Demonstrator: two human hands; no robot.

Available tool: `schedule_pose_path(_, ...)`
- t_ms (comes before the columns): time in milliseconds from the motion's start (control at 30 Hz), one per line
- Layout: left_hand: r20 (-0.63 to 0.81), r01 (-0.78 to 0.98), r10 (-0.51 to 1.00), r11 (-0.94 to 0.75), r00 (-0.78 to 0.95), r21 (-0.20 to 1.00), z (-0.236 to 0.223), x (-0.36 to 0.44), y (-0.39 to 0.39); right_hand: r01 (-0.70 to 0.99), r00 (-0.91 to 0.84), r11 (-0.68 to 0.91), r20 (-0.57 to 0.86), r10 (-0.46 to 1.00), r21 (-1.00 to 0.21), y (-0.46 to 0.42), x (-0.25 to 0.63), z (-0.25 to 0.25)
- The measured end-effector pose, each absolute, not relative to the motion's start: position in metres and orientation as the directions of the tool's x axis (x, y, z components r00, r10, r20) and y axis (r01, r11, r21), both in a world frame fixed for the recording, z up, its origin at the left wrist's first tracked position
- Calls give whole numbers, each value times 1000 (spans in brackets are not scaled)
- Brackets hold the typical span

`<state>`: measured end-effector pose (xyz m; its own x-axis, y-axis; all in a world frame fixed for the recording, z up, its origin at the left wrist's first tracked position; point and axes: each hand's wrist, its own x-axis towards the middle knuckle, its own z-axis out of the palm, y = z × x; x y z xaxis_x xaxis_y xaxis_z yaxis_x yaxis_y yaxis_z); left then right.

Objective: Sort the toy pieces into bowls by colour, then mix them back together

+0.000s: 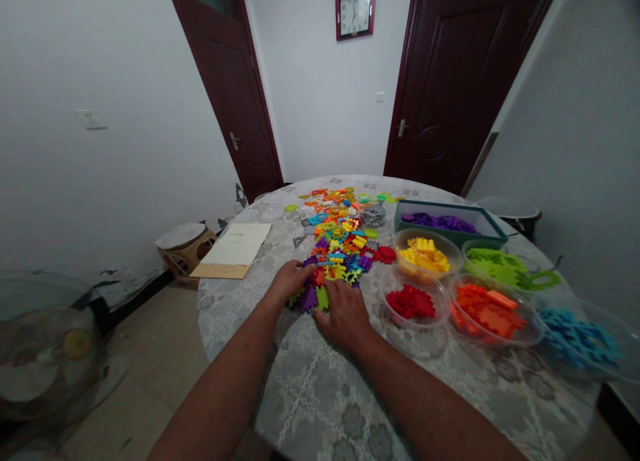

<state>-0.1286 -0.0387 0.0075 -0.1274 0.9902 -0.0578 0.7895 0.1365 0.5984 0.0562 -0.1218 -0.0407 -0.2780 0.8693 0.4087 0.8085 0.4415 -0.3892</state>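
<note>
A long heap of mixed plastic gear and connector pieces [345, 244] runs down the middle of the table. My left hand [290, 281] rests at the near left edge of this heap, its fingers stretched beside a purple piece [311, 261]. My right hand [346, 312] lies over the near right edge, palm down, fingers spread and thumb apart, touching pieces. Between the two hands sit a purple piece [309, 299] and a lime green piece [323, 299]. Neither hand visibly lifts a piece, though what lies under the fingers is hidden.
Clear bowls hold yellow [425, 254], red [411, 303], orange [487, 312], green [500, 267] and blue pieces [577, 337] on the right. Behind them stands a dark green box [450, 234] of purple pieces. An open notebook [235, 247] lies left, near a wooden stool [186, 244].
</note>
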Motion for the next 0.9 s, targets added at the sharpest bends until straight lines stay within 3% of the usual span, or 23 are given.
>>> schedule_pose_path(433,-158,592,974,34,160,806,28,-123,-48,775,-299,469,407,863,-425,-111,62,-45)
schedule_pose_path(900,-116,408,979,37,170,912,22,-121,-55,717,-271,493,453,849,-493,-107,65,-54)
